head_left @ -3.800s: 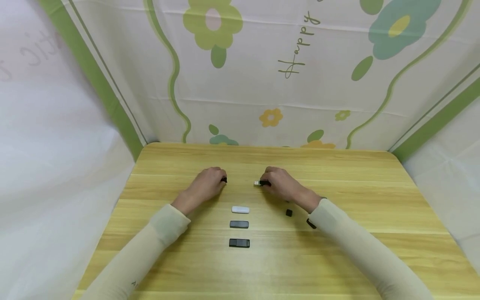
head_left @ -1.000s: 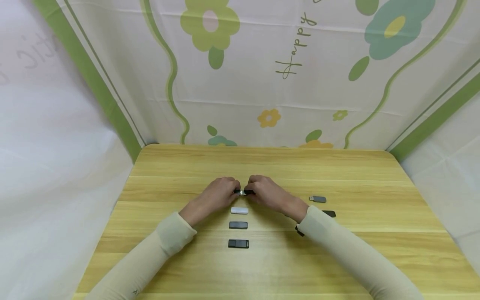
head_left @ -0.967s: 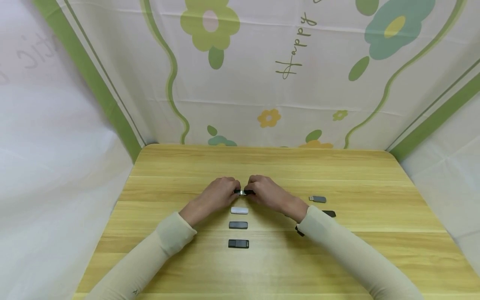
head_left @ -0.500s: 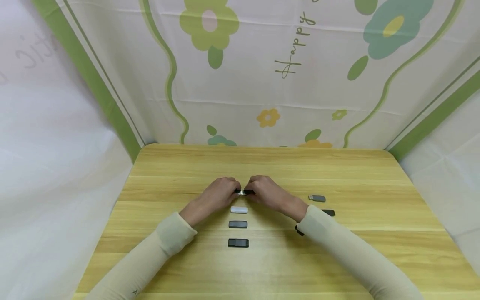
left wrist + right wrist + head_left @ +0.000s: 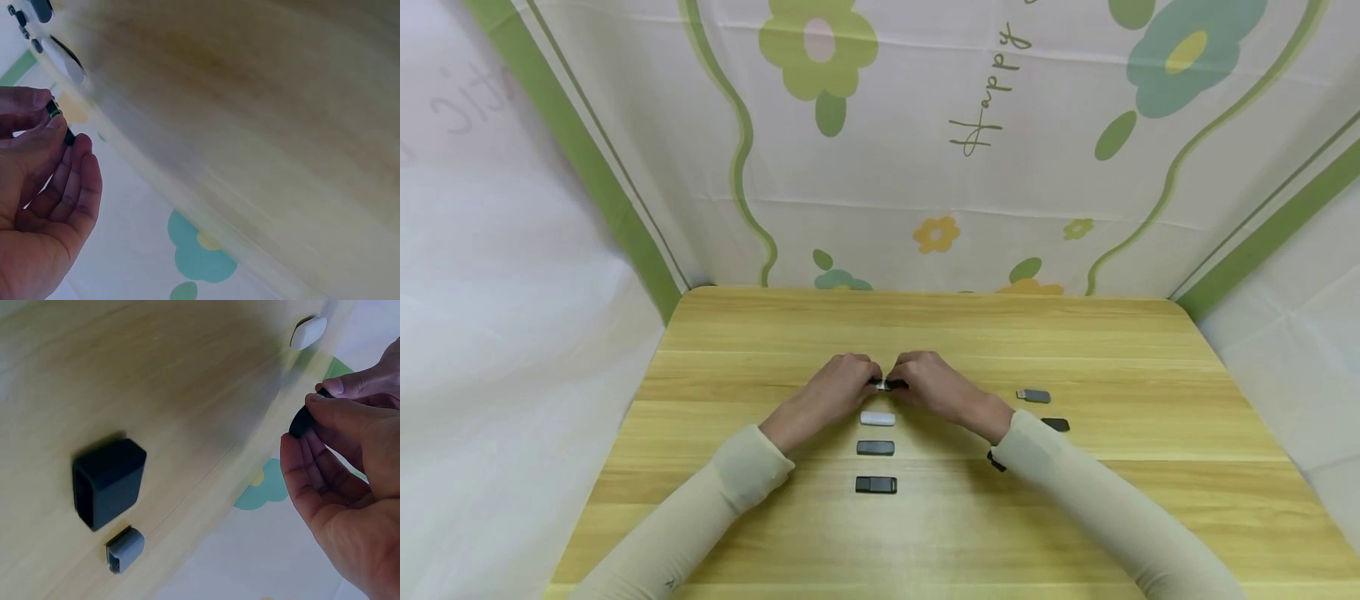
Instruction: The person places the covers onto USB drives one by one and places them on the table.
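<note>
My right hand [image 5: 934,388] pinches a black USB flash drive [image 5: 896,385], its silver connector pointing left. A small black cap [image 5: 69,136], mostly covered by fingers, is pinched between the thumb and fingers of my left hand [image 5: 841,387]. Drive and cap meet end to end, and a short stretch of silver shows between them. Just nearer than the hands lies a white capped flash drive [image 5: 877,418]. Below it in a column are a grey one [image 5: 876,447] and a black one [image 5: 876,485].
Right of my right wrist lie an uncapped grey flash drive [image 5: 1033,396] and a black piece [image 5: 1055,425]. Another black piece [image 5: 996,461] is partly under the sleeve. The right wrist view shows a black cap [image 5: 109,482] and a grey cap [image 5: 125,550] on the wooden table [image 5: 737,325].
Both hands have come together from apart, bringing the drive's connector to the cap. Over the last second the hands have barely moved, and the silver stretch looks slightly shorter.
</note>
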Demonstrator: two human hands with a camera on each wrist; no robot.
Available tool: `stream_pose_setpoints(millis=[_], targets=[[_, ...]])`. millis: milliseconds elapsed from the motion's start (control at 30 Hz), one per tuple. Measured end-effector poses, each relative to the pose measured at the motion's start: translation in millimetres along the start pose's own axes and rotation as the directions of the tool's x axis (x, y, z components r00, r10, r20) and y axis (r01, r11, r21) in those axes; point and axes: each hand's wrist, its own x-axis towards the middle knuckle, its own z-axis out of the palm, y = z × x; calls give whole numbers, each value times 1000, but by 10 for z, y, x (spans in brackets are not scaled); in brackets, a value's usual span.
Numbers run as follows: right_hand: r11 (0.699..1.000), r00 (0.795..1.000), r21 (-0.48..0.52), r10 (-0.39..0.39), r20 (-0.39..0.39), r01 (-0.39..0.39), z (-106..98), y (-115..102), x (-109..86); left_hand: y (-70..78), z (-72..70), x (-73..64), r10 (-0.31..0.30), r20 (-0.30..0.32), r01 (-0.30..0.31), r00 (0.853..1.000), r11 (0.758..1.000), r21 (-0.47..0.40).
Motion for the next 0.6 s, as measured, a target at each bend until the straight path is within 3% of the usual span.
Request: stream_pose_setpoints(millis=[600], targets=[[1000, 1000, 9, -4, -6, 4, 63, -24, 34, -8, 19, -2, -34, -2, 34, 999, 999, -38]])
